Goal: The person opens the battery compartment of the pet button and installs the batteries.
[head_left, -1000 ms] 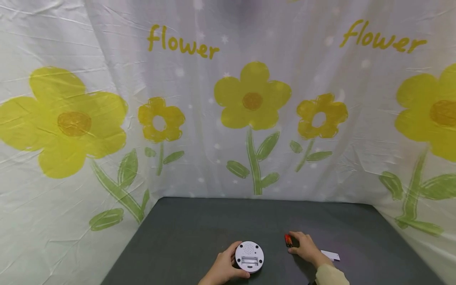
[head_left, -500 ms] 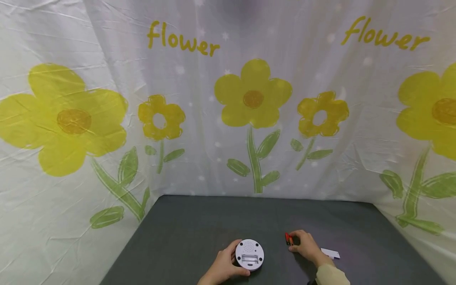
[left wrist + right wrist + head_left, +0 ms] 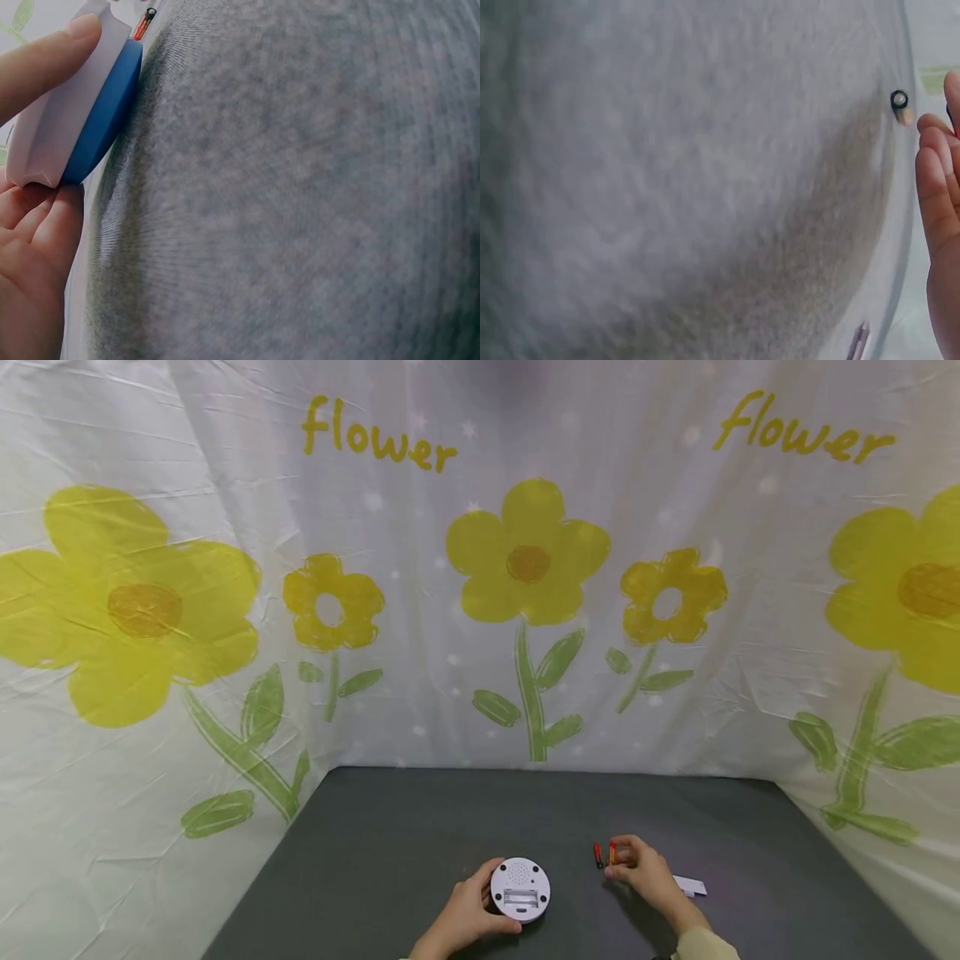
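Observation:
My left hand (image 3: pixel 465 912) grips the edge of a round white device (image 3: pixel 519 874), thumb on the near side and fingers on the far side. Its underside faces up, with black feet, speaker holes and an uncovered battery compartment (image 3: pixel 521 899). The left wrist view shows the device's blue opposite side (image 3: pixel 105 112). Farther right, my right hand (image 3: pixel 649 878) pinches a red-and-orange battery (image 3: pixel 612 853) upright between thumb and fingers. Another battery (image 3: pixel 597 855), red and black, lies on the table just left of those fingers. In the right wrist view the held battery is mostly hidden.
A small white plate-like piece (image 3: pixel 690 886), possibly the compartment cover, lies right of my right hand, partly behind the wrist. The dark grey tabletop (image 3: pixel 420 818) meets a white curtain (image 3: pixel 420 693) with printed yellow flowers at its back and sides.
The two batteries, side by side earlier, are now apart: one is held up in my right hand, the other stays on the table. My left hand keeps its grip on the device.

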`<action>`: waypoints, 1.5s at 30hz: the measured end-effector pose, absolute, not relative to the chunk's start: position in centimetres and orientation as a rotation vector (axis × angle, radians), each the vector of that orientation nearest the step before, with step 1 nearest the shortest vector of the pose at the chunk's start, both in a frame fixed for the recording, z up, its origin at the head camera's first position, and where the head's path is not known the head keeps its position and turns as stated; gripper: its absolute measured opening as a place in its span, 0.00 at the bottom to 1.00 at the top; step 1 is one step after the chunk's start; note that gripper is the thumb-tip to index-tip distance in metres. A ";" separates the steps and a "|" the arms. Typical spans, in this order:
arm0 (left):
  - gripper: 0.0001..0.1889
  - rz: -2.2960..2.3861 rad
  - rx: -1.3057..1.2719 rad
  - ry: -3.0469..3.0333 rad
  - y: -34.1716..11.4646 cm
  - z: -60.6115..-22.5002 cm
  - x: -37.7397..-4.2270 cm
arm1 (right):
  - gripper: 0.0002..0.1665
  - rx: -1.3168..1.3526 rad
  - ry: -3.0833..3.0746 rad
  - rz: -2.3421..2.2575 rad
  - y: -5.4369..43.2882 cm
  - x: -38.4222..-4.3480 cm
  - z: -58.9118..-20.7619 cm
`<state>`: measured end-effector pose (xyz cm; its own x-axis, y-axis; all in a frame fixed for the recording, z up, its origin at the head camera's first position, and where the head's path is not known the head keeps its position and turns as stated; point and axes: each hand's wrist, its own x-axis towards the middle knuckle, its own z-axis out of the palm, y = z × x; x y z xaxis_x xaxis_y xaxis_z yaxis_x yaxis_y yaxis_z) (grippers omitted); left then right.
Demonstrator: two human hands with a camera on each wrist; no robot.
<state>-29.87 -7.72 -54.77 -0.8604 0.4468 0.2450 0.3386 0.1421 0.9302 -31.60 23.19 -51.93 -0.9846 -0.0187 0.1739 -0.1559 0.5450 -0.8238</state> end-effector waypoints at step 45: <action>0.46 1.811 0.734 2.341 -7.5 -54.2 -29.6 | 0.07 0.660 -2.550 1.617 16.9 -29.4 -50.1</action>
<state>-29.57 -7.51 -54.22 -0.8800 0.4236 0.2147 0.3143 0.1806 0.9320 -29.37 16.86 -50.12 -0.9077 -0.3256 0.2648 -0.3783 0.3619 -0.8520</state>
